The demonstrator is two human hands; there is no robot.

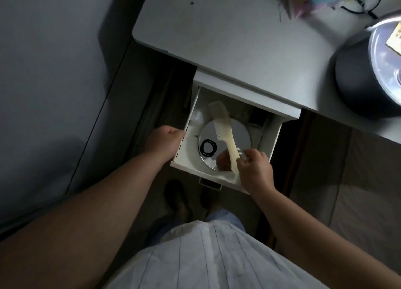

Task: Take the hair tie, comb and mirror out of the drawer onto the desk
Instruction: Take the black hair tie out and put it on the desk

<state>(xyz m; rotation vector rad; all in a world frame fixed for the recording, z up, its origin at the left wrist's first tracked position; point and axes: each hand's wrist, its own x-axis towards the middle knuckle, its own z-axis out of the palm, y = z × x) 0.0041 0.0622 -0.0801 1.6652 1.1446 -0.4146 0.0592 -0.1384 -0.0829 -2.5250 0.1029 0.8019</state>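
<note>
Pinching handle of cream plastic comb (221,128) with right hand (253,167), lifting it off round silver mirror (236,134); left hand (162,141) gripping left wall of white open drawer (269,136), steadying it; black hair tie (208,147) lying on mirror's left edge; grey desk (217,39) awaiting items.

Both forearms are seen bare, with no sleeve, watch or ring visible on the left hand (161,141) or the right hand (253,169); a pale shirt (217,260) marked with thin dark vertical stripes is worn over the torso; blue trousers (225,218) are glimpsed below its hem; dark footwear (176,194) is worn, its detail lost in shadow.
</note>
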